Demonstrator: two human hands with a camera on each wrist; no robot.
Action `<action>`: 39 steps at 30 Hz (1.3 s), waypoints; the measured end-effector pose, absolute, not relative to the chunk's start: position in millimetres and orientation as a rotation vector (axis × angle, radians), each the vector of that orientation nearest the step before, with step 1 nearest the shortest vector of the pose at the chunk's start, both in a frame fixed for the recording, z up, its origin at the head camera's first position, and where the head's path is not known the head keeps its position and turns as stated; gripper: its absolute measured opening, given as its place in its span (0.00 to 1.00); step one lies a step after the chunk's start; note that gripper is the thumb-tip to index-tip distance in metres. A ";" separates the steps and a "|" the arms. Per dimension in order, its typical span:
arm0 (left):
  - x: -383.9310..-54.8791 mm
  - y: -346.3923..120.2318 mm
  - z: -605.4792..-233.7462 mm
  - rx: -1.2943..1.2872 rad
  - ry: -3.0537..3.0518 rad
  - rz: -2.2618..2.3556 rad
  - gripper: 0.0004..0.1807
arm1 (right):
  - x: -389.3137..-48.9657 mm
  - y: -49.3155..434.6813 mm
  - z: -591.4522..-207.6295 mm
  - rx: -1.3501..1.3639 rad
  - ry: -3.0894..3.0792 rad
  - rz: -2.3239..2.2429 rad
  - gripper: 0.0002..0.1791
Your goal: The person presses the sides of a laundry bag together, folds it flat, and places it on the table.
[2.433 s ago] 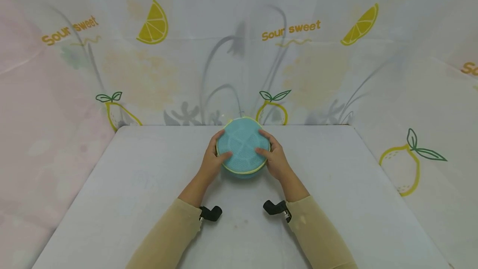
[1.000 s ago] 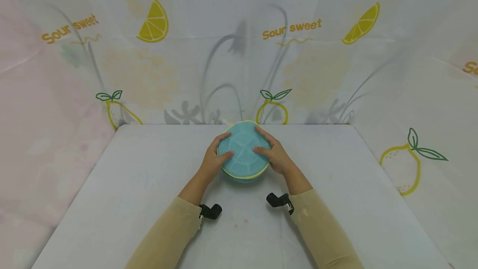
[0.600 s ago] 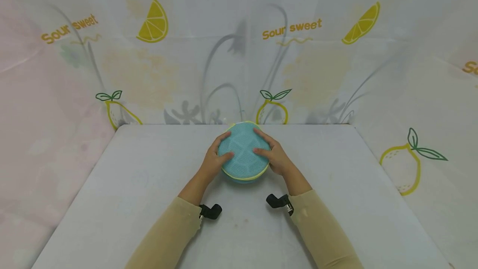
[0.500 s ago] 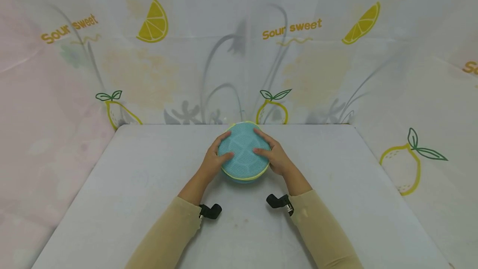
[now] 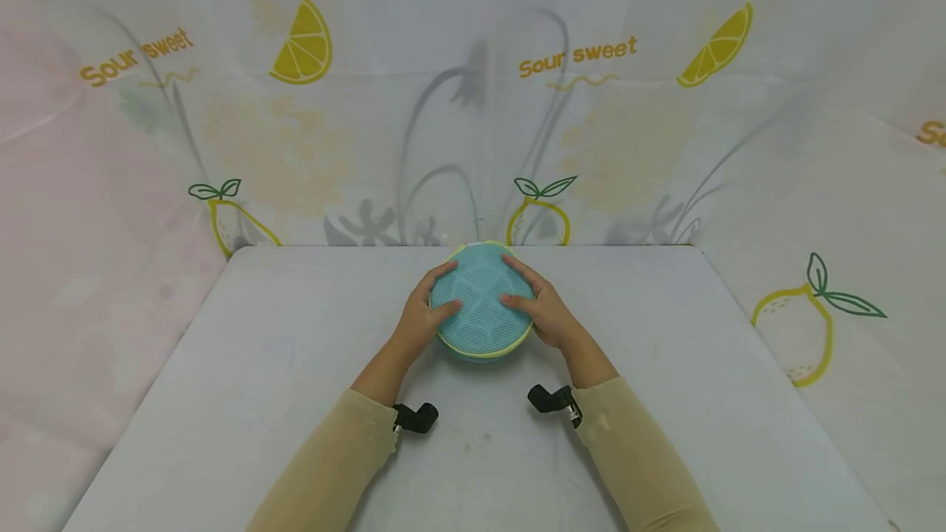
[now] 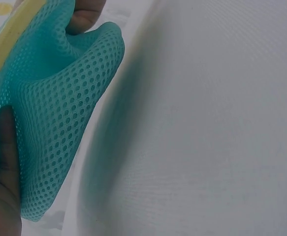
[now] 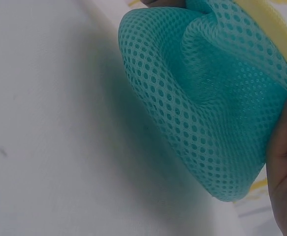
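A round mesh laundry bag (image 5: 482, 290), light blue with a yellow rim, is held up over the far middle of the white table. My left hand (image 5: 421, 320) grips its left side, thumb on the top face and fingers round the edge. On the opposite side my right hand (image 5: 550, 317) grips it the same way. Seen from the left wrist, the bag's soft underside (image 6: 59, 113) sags in folds, with the left fingers (image 6: 6, 142) pressed against it. The right wrist view shows the bag's yellow rim (image 7: 273, 32) and a drooping mesh fold, above a blurred shadow on the table.
The white table (image 5: 296, 401) ends at a printed lemon curtain (image 5: 414, 39) just behind the bag. Curtain cloth also hangs along both sides. Black wrist camera mounts (image 5: 417, 419) stick out inward from the beige sleeves (image 5: 332, 458).
Compared with the oldest frame, the bag sits slightly nearer to me and a little right, and my right hand has shifted slightly right with it. Over the last second almost nothing moves.
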State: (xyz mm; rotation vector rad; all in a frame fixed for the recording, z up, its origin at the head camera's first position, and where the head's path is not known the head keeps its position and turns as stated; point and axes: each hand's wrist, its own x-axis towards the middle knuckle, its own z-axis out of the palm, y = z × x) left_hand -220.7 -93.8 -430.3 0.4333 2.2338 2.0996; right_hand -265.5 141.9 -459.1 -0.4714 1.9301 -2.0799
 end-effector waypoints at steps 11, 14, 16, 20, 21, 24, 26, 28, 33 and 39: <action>-221.7 -94.6 -430.9 0.401 2.277 2.068 0.35 | -267.9 143.3 -459.1 -0.503 2.066 -1.999 0.42; -221.4 -94.7 -428.1 0.375 2.289 2.045 0.35 | -269.5 144.5 -456.1 -0.531 2.115 -1.962 0.43; -221.0 -94.6 -426.2 0.364 2.286 2.037 0.35 | -270.8 145.8 -454.3 -0.557 2.137 -1.939 0.43; -220.1 -94.6 -423.7 0.364 2.270 2.033 0.35 | -271.8 147.9 -450.9 -0.604 2.140 -1.919 0.43; -220.2 -94.5 -423.7 0.365 2.269 2.030 0.35 | -272.0 148.2 -450.3 -0.613 2.136 -1.919 0.43; -220.5 -94.6 -423.7 0.368 2.266 2.027 0.35 | -271.8 148.4 -448.8 -0.635 2.132 -1.921 0.43; -220.7 -94.4 -423.8 0.367 2.259 2.029 0.36 | -271.3 148.3 -447.8 -0.640 2.130 -1.919 0.43; -220.6 -94.3 -423.6 0.363 2.254 2.029 0.36 | -271.1 148.0 -447.3 -0.631 2.122 -1.920 0.43; -221.3 -94.1 -424.1 0.345 2.251 2.024 0.35 | -270.6 147.0 -446.0 -0.608 2.082 -1.910 0.43; -236.8 -96.3 -446.8 0.327 2.233 2.065 0.36 | -269.2 146.6 -445.1 -0.590 2.072 -1.880 0.41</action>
